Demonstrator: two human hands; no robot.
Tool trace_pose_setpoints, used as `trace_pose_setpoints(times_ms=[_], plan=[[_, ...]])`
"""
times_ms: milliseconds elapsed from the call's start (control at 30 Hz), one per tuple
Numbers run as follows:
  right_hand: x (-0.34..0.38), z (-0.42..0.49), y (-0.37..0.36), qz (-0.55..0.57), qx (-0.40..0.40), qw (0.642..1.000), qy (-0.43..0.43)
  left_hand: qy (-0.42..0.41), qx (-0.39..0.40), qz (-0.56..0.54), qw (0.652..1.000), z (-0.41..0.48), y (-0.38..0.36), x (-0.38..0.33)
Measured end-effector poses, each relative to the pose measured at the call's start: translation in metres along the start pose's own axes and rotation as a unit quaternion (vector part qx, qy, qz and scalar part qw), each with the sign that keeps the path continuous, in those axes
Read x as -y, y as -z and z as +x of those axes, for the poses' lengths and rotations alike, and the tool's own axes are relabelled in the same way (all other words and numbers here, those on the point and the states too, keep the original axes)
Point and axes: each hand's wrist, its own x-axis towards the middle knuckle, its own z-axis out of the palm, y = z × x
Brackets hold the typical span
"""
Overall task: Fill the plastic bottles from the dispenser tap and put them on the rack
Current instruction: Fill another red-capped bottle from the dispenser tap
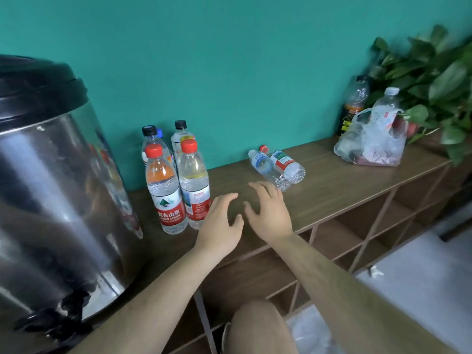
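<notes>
Several capped plastic bottles [167,192] stand upright in a cluster on the wooden rack top [332,180], beside a steel dispenser [56,190] whose black tap [74,300] sits at its base. Two more bottles [277,167] lie on their sides farther right, near the wall. My left hand [222,221] hovers just right of the standing bottles, fingers loosely spread, holding nothing. My right hand [268,210] hovers beside it, fingers spread toward the lying bottles, a short gap before them, also holding nothing.
A clear plastic bag [370,141] with a bottle in it and a dark bottle [353,106] stand at the far right by a leafy plant [439,80]. Open rack compartments [362,223] run below the top. My knee [258,328] is at the bottom.
</notes>
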Motion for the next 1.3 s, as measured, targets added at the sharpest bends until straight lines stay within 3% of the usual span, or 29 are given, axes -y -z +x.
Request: trace_pose_setpoints(times_ms=[200,333,500,733,833,1033,1167,1300], plan=[[-0.071,0.062,0.040,-0.112,0.019,0.988,-0.107,-0.077,0.079,0.092,0.990,0.089,-0.054,-0.037],[-0.090,0.112,0.063,-0.101,0.055,0.976,-0.186,-0.147,0.121,0.184,0.964,0.154,-0.078,-0.054],[-0.087,0.126,0.077,-0.054,0.115,0.967,-0.221,-0.154,0.176,0.209,0.949,0.186,-0.107,-0.065],[-0.052,0.084,0.053,0.018,0.140,0.969,-0.202,-0.119,0.094,0.106,0.983,0.120,-0.079,-0.021],[-0.033,0.054,0.032,-0.002,0.136,0.974,-0.182,-0.097,0.065,0.109,0.987,0.080,-0.059,-0.002],[-0.003,0.016,0.007,-0.020,0.118,0.978,-0.173,-0.046,0.094,0.145,0.984,0.034,-0.031,0.001],[0.013,-0.006,0.022,-0.020,0.055,0.984,-0.168,-0.048,0.091,0.162,0.981,0.019,-0.011,-0.009],[0.035,-0.051,0.049,0.018,-0.013,0.993,-0.113,-0.026,0.043,0.030,0.998,-0.009,0.009,-0.031]])
